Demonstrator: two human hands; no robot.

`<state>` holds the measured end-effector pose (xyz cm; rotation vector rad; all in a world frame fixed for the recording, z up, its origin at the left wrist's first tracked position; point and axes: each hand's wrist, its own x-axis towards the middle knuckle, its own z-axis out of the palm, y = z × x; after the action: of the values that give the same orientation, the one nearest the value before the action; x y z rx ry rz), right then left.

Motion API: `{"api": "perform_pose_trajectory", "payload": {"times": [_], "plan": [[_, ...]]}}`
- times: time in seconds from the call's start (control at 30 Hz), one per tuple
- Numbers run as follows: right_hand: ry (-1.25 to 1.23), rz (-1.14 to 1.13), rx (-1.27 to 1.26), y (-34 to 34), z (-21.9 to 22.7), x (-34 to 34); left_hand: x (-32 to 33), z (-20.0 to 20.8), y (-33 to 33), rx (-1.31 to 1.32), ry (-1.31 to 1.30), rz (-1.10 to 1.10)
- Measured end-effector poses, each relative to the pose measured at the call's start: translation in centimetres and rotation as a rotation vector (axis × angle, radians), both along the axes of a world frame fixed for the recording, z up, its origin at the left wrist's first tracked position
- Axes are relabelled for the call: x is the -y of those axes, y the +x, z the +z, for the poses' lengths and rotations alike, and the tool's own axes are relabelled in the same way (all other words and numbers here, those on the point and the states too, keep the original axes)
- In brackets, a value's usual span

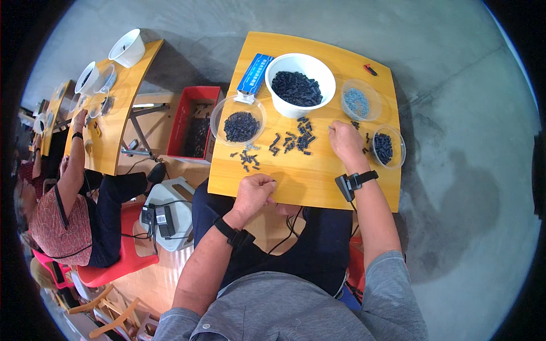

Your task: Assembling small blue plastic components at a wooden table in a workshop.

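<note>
At the table's near edge, my left hand [253,194] is closed in a pinch, and a small dark piece [274,182] shows at its fingertips. My right hand [347,146] is closed too, over the right half of the table; something tiny and pale is at its fingertips, too small to name. Between the hands lies a loose group of small black parts [305,138]. More small black parts [248,161] are scattered beyond my left hand, with a few pale bits [251,146]. Nearest to my right hand is a clear tub of black parts [383,149].
A big white bowl [273,105] of black parts stands on the table [318,182], beside a blue box [254,74]. Clear tubs hold black parts [241,127] and pale blue pieces [356,104]. A red-black tool [370,70] lies far right. Left are a red crate [178,122] and a co-worker's table [130,89].
</note>
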<state>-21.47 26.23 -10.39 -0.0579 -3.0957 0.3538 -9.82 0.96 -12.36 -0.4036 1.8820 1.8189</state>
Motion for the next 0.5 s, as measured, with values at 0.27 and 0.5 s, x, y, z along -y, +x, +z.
{"api": "perform_pose_trajectory", "payload": {"times": [0.27, 0.5], "plan": [[-0.084, 0.133, 0.024, 1.1, 0.2, 0.0, 0.2, -0.1, 0.0, 0.013, 0.010, -0.026], [-0.134, 0.151, 0.024, 1.7, 0.9, 0.5, 0.1, -0.2, 0.0, 0.022, 0.006, -0.028]]}}
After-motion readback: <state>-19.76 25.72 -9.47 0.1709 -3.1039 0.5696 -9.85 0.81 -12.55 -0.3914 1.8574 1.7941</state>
